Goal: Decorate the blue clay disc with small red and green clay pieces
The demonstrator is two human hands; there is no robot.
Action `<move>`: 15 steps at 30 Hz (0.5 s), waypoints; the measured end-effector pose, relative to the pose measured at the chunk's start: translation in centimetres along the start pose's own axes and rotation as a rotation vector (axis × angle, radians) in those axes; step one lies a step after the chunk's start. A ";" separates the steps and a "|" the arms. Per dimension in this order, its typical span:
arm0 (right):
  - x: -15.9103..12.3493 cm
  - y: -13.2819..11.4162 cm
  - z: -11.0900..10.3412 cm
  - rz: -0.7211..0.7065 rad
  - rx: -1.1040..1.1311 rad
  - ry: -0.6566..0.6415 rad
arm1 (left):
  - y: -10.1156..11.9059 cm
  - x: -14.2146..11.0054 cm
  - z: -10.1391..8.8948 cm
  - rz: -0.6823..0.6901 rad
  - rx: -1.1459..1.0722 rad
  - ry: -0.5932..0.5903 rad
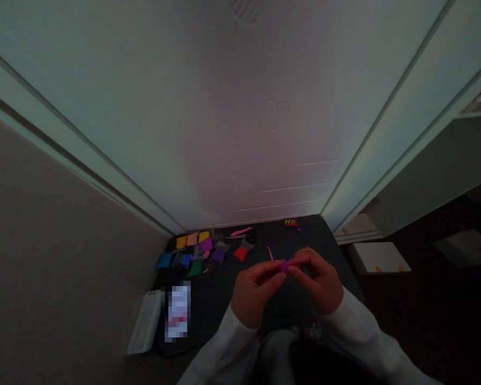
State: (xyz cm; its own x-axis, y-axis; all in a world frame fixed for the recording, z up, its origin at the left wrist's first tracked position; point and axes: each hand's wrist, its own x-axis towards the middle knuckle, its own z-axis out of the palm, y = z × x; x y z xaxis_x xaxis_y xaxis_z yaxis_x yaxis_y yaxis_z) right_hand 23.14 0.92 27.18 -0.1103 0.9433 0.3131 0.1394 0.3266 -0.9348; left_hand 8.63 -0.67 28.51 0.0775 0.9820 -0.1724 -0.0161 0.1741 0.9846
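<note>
Both hands meet over the dark table [216, 315], pinching a small purple lump of what looks like modelling clay [284, 266]. My left hand [254, 291] holds it from the left between thumb and fingertips. From the right, the thumb and forefinger of my right hand [318, 280] press on the same lump. Just beyond the fingers lies a pink modelling tool [269, 252] with a hooked tip. A red packet [241, 253] in a transparent bag rests farther left. At the back stands a small red piece with yellow dots [291, 223], and a purple bit [299, 229] lies beside it.
Several coloured packets [196, 267] cover the table's back left. Scissors [250, 235] and a pink tool [240, 231] lie near the wall. A phone with a blurred screen [178, 313] and a white case [145, 322] sit at left. A white box [379, 258] is at right.
</note>
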 end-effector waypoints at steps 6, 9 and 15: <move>-0.2 -0.8 1.4 -0.033 -0.024 -0.053 | 0.4 -0.5 -1.5 -0.005 0.037 0.063; -0.5 -1.4 2.4 -0.075 -0.096 -0.096 | 0.0 -0.6 -2.8 0.003 0.029 0.084; -1.0 -1.7 4.7 -0.190 -0.244 -0.081 | -1.2 -0.9 -5.2 0.007 -0.012 0.043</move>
State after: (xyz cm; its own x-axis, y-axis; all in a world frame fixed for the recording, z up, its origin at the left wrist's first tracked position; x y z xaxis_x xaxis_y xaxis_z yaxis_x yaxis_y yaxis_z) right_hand 18.40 -0.87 27.70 -0.2337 0.8596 0.4545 0.3393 0.5101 -0.7903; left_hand 3.36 -1.43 27.37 0.0349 0.9853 -0.1672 -0.0286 0.1682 0.9853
